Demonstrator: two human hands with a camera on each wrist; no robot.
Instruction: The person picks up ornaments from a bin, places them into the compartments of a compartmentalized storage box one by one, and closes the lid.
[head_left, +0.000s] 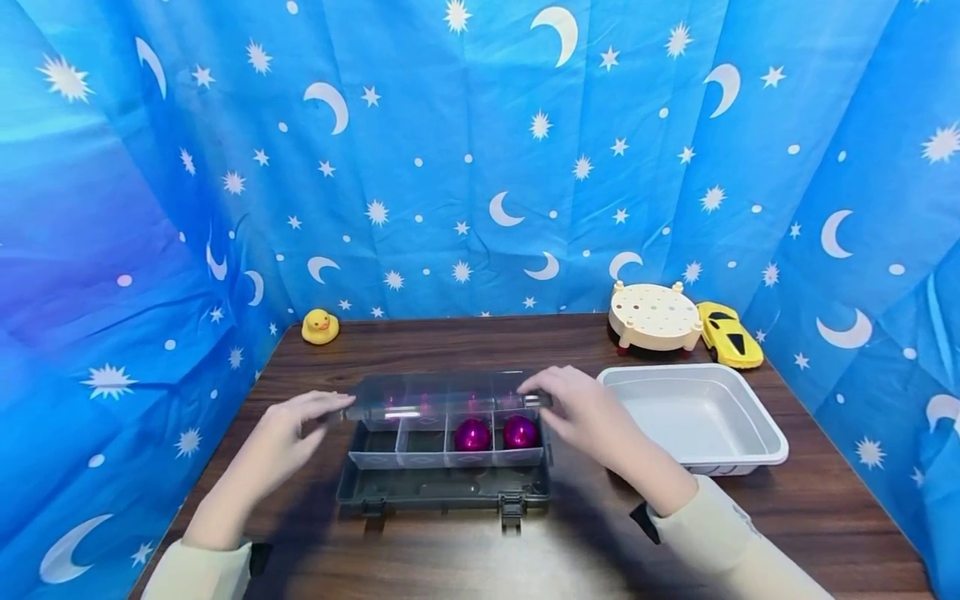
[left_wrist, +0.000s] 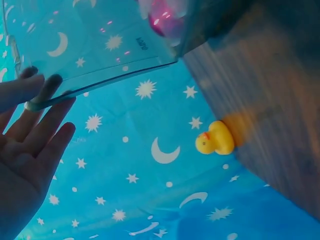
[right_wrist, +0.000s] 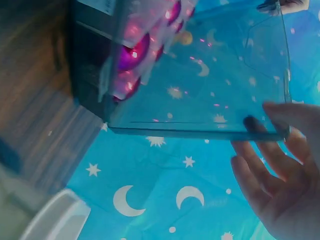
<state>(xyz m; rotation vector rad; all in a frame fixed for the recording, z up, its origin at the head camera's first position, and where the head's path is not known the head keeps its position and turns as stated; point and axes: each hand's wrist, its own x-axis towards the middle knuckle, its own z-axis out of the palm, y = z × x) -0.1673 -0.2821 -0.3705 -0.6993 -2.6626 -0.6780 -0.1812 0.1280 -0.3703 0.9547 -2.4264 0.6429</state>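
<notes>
A smoky clear plastic compartment case (head_left: 442, 487) stands on the table with its lid (head_left: 442, 393) tilted up. My left hand (head_left: 273, 437) pinches the lid's left corner, thumb on one face and fingers on the other, as the left wrist view shows. At the opposite corner, my right hand (head_left: 592, 417) holds the lid edge between thumb and fingers. Two shiny magenta balls (head_left: 472, 435) sit in the right-hand front compartments; the two left front ones hold nothing visible. More magenta shows dimly through the lid in the back row. Latches (head_left: 512, 505) hang loose at the front.
To the right of the case is a white plastic tray (head_left: 776, 450). Behind it stand a cream round toy stool (head_left: 654, 321) with short legs and a yellow toy car (head_left: 731, 337). A yellow rubber duck (head_left: 320, 327) sits at the back left, by the blue curtain (head_left: 465, 200).
</notes>
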